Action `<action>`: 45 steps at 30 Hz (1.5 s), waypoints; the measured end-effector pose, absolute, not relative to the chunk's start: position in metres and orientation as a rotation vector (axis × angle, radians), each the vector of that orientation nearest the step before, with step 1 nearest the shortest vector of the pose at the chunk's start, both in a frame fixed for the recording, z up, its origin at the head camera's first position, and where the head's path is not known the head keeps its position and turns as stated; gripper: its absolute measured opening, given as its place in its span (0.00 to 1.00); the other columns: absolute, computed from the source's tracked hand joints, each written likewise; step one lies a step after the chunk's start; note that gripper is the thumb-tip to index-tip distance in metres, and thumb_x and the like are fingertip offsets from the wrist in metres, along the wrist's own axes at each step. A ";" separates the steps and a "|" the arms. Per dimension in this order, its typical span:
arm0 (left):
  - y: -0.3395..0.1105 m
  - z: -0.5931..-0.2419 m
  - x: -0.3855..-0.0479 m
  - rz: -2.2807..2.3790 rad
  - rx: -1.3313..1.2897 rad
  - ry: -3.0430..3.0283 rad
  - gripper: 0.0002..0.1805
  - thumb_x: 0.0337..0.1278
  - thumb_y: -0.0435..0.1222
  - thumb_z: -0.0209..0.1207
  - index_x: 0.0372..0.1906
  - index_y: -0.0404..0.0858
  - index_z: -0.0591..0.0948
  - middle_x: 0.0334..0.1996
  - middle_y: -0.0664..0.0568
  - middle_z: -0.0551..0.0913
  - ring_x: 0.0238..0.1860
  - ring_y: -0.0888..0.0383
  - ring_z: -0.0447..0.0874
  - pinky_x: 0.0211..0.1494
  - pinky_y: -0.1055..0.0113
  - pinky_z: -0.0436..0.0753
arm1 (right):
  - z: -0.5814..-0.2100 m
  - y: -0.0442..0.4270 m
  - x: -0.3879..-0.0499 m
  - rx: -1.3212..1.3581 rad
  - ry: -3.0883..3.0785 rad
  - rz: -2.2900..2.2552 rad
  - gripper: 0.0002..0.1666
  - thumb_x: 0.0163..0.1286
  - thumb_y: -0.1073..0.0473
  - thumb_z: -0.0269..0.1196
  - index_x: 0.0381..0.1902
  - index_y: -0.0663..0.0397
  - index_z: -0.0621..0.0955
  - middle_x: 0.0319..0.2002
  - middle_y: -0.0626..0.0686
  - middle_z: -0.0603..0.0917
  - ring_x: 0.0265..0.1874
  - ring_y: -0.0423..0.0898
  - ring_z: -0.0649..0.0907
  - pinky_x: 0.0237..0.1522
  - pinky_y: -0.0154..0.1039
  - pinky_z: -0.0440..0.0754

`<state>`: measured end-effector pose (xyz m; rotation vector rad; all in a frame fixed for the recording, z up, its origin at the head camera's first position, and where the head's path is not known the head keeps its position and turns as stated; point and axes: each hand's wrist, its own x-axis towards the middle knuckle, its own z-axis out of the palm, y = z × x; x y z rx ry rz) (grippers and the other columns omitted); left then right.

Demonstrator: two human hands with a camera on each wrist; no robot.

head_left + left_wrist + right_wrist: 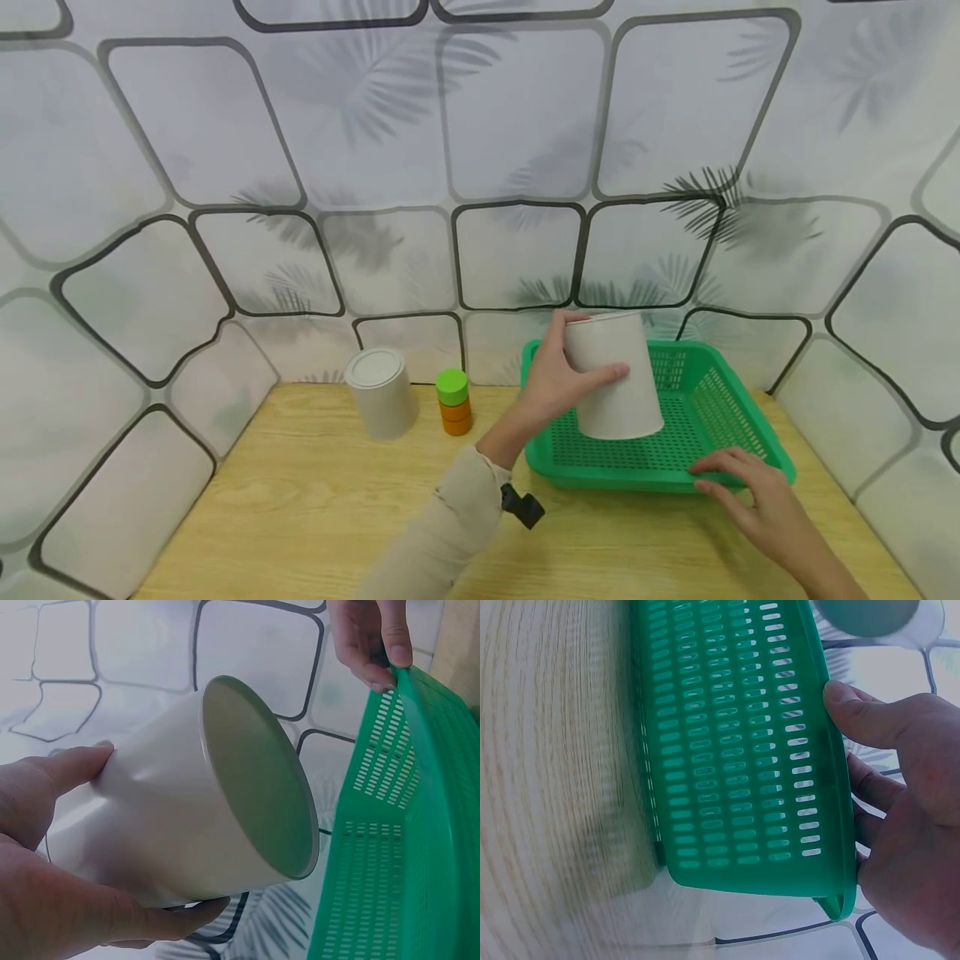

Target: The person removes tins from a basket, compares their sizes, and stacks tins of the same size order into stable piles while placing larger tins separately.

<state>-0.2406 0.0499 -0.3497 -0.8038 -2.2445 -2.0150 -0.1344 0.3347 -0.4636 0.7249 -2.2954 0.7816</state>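
Note:
My left hand (549,379) holds a white can (624,396) above the green plastic basket (615,478), tilted slightly. Thumb and fingers lie on opposite sides of the can. In the left wrist view, the can's flat pale end face (259,780) points toward the basket. At the basket's front right, my right hand (757,500) grips the rim. The right wrist view has the thumb (855,712) on the rim, with the other fingers on its far side, partly hidden. The basket's slotted wall (727,750) stands on the table.
A second white can (382,396) with a lid stands upright at the back of the wooden table (315,500). Beside it is a small orange container with a green top (453,400). Patterned fabric walls (517,258) enclose the back and sides.

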 end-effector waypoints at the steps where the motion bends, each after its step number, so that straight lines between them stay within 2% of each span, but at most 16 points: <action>1: 0.045 -0.349 -0.239 -2.016 -0.815 -2.233 0.38 0.56 0.43 0.74 0.68 0.51 0.66 0.55 0.51 0.75 0.46 0.55 0.81 0.38 0.59 0.87 | -0.463 0.335 -0.135 0.725 -2.297 0.773 0.29 0.43 0.80 0.76 0.41 0.49 0.87 0.40 0.41 0.86 0.42 0.33 0.82 0.48 0.21 0.75; 12: -0.002 -0.354 -0.224 -2.007 -0.838 -2.188 0.35 0.59 0.41 0.72 0.66 0.48 0.66 0.60 0.48 0.73 0.52 0.49 0.79 0.42 0.54 0.88 | -0.464 0.341 -0.137 0.731 -2.278 0.801 0.30 0.44 0.80 0.76 0.42 0.48 0.87 0.40 0.43 0.85 0.44 0.32 0.81 0.49 0.20 0.73; 26: -0.053 -0.364 -0.204 -1.886 -0.836 -2.161 0.37 0.55 0.35 0.75 0.65 0.47 0.67 0.64 0.50 0.70 0.56 0.48 0.77 0.47 0.50 0.86 | -0.458 0.340 -0.140 0.721 -2.289 0.738 0.29 0.42 0.79 0.76 0.40 0.49 0.87 0.40 0.39 0.85 0.43 0.31 0.81 0.51 0.20 0.73; 31: -0.072 -0.373 -0.198 -1.824 -0.780 -2.174 0.38 0.54 0.35 0.76 0.65 0.48 0.67 0.64 0.51 0.70 0.56 0.48 0.76 0.47 0.50 0.86 | -0.460 0.340 -0.140 0.730 -2.273 0.752 0.29 0.41 0.80 0.76 0.41 0.49 0.87 0.39 0.41 0.85 0.43 0.31 0.81 0.51 0.19 0.72; 39: -0.105 -0.387 -0.189 -1.685 -0.620 -2.181 0.39 0.51 0.37 0.78 0.65 0.49 0.68 0.67 0.51 0.68 0.59 0.49 0.72 0.50 0.42 0.81 | -0.462 0.336 -0.136 0.732 -2.283 0.725 0.29 0.41 0.79 0.77 0.40 0.49 0.87 0.40 0.38 0.85 0.44 0.31 0.81 0.52 0.19 0.72; 45: -0.134 -0.395 -0.185 -1.625 -0.572 -2.183 0.39 0.49 0.34 0.79 0.64 0.45 0.69 0.70 0.48 0.65 0.61 0.46 0.72 0.50 0.38 0.82 | -0.461 0.334 -0.135 0.731 -2.281 0.734 0.29 0.41 0.79 0.76 0.40 0.49 0.86 0.40 0.39 0.85 0.44 0.31 0.81 0.52 0.19 0.72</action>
